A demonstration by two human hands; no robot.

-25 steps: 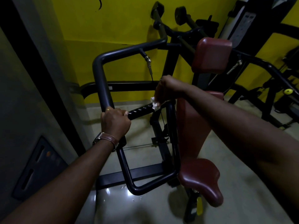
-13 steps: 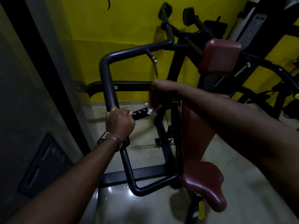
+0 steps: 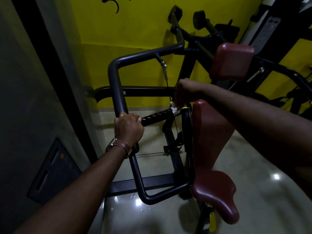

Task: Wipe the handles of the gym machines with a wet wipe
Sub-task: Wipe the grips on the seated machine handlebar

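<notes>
A yellow wall (image 3: 143,27) is being shown behind a dark gym machine frame (image 3: 116,85), with a glossy grey floor (image 3: 261,191) lying under it. A maroon seat (image 3: 214,193), a maroon back pad (image 3: 207,132) and a maroon upper pad (image 3: 231,61) are being seen just right of the frame. The ribbed black handle (image 3: 157,118) is being spanned between the two uprights of the frame. Its left end is being gripped by the left hand (image 3: 129,128), fingers curled fully round the bar; a brown-strapped watch (image 3: 119,146) is being worn on that wrist. The right hand (image 3: 184,92) is being closed down over the handle's right end, and a white wet wipe (image 3: 174,109) is being pinched under it, touching the bar beside a yellow end ring (image 3: 185,108).
</notes>
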